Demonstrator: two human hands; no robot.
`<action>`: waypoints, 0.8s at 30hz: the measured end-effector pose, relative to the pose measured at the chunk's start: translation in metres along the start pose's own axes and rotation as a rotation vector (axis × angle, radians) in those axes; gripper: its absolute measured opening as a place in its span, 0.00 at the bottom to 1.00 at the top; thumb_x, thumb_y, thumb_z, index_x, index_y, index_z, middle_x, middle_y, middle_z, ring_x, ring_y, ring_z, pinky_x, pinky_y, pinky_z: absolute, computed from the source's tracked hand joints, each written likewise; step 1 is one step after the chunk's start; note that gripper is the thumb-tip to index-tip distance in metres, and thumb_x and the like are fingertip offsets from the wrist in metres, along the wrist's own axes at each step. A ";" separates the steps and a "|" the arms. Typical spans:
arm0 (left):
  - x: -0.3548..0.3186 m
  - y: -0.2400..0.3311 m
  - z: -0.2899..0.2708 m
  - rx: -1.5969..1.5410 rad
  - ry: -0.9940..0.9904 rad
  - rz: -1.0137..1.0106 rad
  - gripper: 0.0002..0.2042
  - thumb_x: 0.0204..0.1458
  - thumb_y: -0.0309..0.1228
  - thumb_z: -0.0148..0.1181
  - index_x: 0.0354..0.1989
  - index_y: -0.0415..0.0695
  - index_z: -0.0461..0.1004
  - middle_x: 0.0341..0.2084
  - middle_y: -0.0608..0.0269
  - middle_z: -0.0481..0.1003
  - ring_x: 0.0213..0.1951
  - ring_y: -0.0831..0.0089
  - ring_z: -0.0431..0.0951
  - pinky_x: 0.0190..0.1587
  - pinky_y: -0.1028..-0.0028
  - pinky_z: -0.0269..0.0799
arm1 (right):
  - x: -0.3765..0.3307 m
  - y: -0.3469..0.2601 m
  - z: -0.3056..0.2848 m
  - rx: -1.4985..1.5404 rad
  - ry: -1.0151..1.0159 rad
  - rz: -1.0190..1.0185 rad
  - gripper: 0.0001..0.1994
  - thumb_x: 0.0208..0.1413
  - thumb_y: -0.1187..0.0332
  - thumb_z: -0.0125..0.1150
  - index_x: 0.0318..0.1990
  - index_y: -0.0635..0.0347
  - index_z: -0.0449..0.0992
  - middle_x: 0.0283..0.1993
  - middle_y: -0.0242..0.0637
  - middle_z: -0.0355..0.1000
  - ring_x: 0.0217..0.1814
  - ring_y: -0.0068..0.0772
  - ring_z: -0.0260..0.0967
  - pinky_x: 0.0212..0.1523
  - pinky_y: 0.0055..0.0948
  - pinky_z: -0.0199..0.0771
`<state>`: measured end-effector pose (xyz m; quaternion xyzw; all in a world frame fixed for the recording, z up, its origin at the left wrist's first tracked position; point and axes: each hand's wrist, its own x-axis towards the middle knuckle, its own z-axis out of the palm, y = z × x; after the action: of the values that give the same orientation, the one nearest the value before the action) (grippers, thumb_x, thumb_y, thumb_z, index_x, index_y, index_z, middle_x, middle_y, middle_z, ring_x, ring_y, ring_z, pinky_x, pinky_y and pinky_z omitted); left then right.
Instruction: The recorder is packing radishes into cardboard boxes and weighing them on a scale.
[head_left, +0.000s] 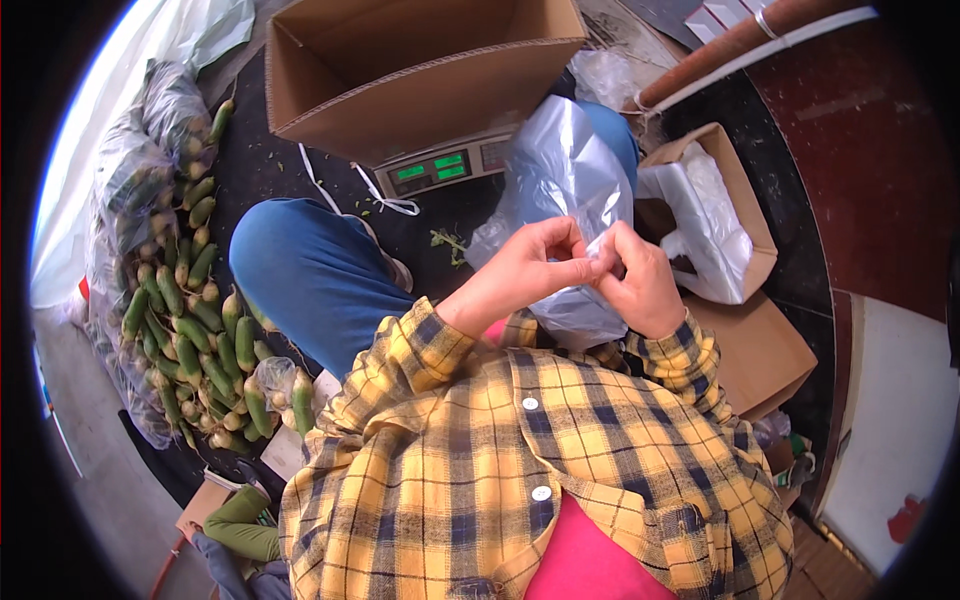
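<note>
Both my hands meet in front of my chest at the edge of a clear plastic bag. The fingers of my left hand pinch the bag's edge, with thumb and forefinger together. My right hand is closed on the same edge, close against the left fingertips. The rest of the bag drapes over my right knee and hangs down between my hands and lap. Whether the bag's mouth is parted is hidden by my fingers.
A big open cardboard box stands on a scale with a lit green display. Many green-and-white radishes lie piled at left beside plastic sheeting. At right, a smaller carton holds a stack of plastic bags. Another person's leg shows at lower left.
</note>
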<state>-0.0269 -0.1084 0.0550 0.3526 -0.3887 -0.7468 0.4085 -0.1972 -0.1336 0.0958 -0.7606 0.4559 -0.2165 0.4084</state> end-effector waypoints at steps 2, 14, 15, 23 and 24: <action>-0.007 -0.001 -0.007 -0.055 0.046 -0.032 0.08 0.51 0.31 0.61 0.28 0.43 0.68 0.26 0.73 0.70 0.31 0.85 0.70 0.38 0.83 0.66 | 0.001 -0.002 0.000 -0.139 -0.122 -0.080 0.14 0.46 0.70 0.64 0.26 0.62 0.61 0.19 0.34 0.57 0.19 0.27 0.55 0.22 0.24 0.59; -0.080 0.038 -0.055 1.391 1.016 0.403 0.06 0.42 0.21 0.55 0.25 0.40 0.64 0.18 0.56 0.65 0.22 0.57 0.70 0.25 0.64 0.66 | 0.042 0.058 -0.038 1.517 0.529 0.458 0.04 0.58 0.74 0.51 0.31 0.61 0.69 0.32 0.35 0.73 0.34 0.27 0.73 0.35 0.25 0.77; -0.090 0.044 -0.065 1.408 1.106 0.362 0.07 0.41 0.22 0.55 0.23 0.41 0.61 0.18 0.55 0.64 0.22 0.55 0.70 0.25 0.61 0.65 | 0.050 0.058 -0.052 1.574 0.591 0.489 0.05 0.58 0.74 0.50 0.30 0.60 0.69 0.28 0.32 0.72 0.28 0.23 0.71 0.28 0.22 0.76; -0.115 0.084 -0.057 1.313 1.043 0.361 0.29 0.39 0.25 0.61 0.54 0.36 0.61 0.56 0.45 0.58 0.58 0.52 0.60 0.59 0.65 0.59 | 0.087 -0.035 -0.059 1.028 0.224 -0.053 0.09 0.61 0.62 0.48 0.37 0.57 0.70 0.19 0.21 0.56 0.14 0.09 0.47 0.13 0.13 0.44; -0.101 0.084 -0.045 1.357 0.962 0.463 0.37 0.37 0.29 0.66 0.59 0.38 0.57 0.58 0.45 0.56 0.61 0.52 0.57 0.61 0.63 0.56 | 0.086 -0.041 -0.053 0.928 0.156 -0.082 0.12 0.62 0.60 0.47 0.41 0.58 0.71 0.22 0.22 0.61 0.16 0.07 0.50 0.13 0.12 0.45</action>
<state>0.0813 -0.0629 0.1284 0.7101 -0.5976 -0.0207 0.3718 -0.1711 -0.2202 0.1555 -0.4966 0.3100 -0.4700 0.6607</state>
